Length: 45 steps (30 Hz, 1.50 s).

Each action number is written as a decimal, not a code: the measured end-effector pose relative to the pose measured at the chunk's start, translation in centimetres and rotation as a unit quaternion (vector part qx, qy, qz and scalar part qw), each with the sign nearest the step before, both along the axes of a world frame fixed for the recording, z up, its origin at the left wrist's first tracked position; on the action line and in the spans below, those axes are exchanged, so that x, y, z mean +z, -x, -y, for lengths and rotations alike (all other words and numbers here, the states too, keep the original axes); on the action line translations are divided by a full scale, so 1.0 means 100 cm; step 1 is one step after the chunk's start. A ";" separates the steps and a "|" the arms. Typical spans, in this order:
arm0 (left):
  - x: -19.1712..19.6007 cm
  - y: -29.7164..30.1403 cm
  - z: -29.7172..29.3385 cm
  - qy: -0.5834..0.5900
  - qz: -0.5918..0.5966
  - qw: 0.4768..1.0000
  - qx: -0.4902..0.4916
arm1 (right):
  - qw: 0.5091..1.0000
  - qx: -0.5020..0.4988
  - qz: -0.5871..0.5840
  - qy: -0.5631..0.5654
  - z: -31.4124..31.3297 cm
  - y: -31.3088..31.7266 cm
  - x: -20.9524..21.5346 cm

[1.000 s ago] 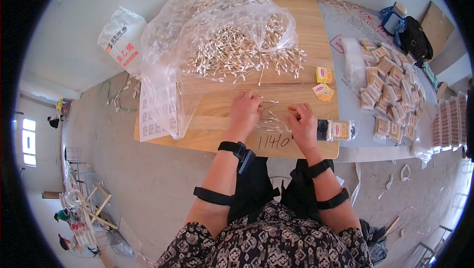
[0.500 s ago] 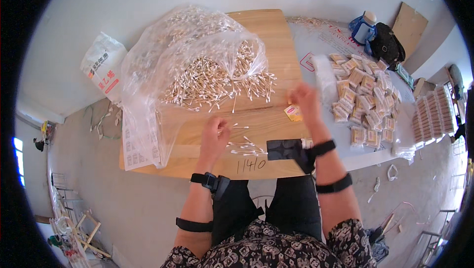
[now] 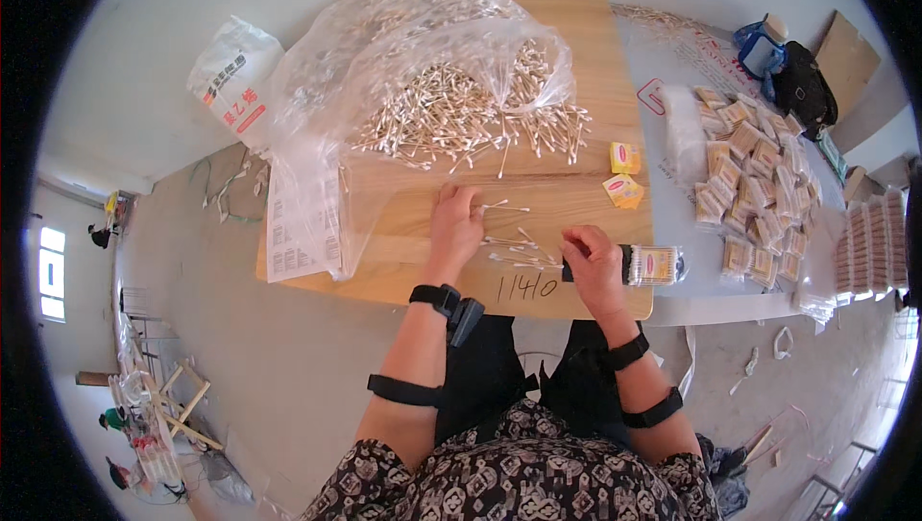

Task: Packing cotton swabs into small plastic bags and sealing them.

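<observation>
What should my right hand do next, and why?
Perhaps ease the right hand slightly left to gather the loose cotton swabs: they lie scattered between it and the left hand, some pointing different ways.

The left forearm slants toward one o'clock, the right forearm toward eleven. The left hand is loosely bent; the right hand, between three and four o'clock from it, has its fingers curled inward.
</observation>
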<state>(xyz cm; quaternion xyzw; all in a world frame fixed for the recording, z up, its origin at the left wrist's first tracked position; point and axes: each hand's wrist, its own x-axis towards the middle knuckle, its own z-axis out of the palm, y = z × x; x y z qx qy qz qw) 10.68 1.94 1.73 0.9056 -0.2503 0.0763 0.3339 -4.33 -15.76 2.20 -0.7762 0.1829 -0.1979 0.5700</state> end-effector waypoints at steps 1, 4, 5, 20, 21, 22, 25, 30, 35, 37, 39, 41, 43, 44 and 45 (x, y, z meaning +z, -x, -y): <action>0.000 -0.001 0.003 0.004 -0.023 1.000 -0.003 | 0.996 0.003 0.025 0.088 -0.005 0.000 0.000; 0.004 -0.002 0.012 -0.017 -0.055 0.998 -0.013 | 0.994 0.005 0.001 0.113 -0.013 -0.005 -0.007; 0.007 -0.001 0.016 -0.041 -0.065 0.997 -0.024 | 0.989 0.003 0.003 0.149 -0.014 -0.006 -0.009; -0.002 -0.037 0.055 -0.074 0.116 0.990 -0.006 | 0.972 0.054 0.043 0.225 -0.024 -0.004 -0.009; -0.004 -0.037 0.050 -0.076 0.115 0.990 -0.004 | 0.972 0.056 0.043 0.223 -0.025 -0.005 -0.009; -0.001 -0.036 0.048 -0.107 0.084 0.990 -0.040 | 0.969 0.059 0.049 0.233 -0.023 -0.005 -0.010; 0.012 -0.027 0.030 -0.164 0.029 0.977 -0.130 | 0.965 0.068 0.057 0.247 -0.021 -0.005 -0.009; 0.020 0.016 0.009 -0.152 -0.037 0.969 -0.190 | 0.977 0.051 0.088 0.189 -0.018 -0.003 -0.021; 0.010 0.082 0.012 -0.201 0.051 0.967 -0.148 | 0.989 -0.100 0.105 -0.028 -0.020 0.003 -0.017; 0.001 0.085 0.017 -0.222 0.020 0.963 -0.152 | 0.986 -0.107 0.120 -0.038 -0.020 0.005 -0.022; 0.003 0.075 0.032 -0.231 -0.011 0.967 -0.107 | 0.982 -0.127 0.121 -0.069 -0.023 0.008 -0.024; -0.001 0.061 0.047 -0.226 0.008 0.971 -0.077 | 0.985 -0.118 0.113 -0.055 -0.025 0.009 -0.021; -0.003 0.063 0.056 -0.221 0.027 0.974 -0.052 | 0.987 -0.114 0.105 -0.040 -0.025 0.012 -0.018; -0.003 0.070 0.059 -0.218 0.024 0.975 -0.035 | 0.988 -0.114 0.100 -0.036 -0.025 0.014 -0.018; -0.003 0.078 0.059 -0.216 0.022 0.976 -0.018 | 0.988 -0.115 0.096 -0.032 -0.025 0.016 -0.018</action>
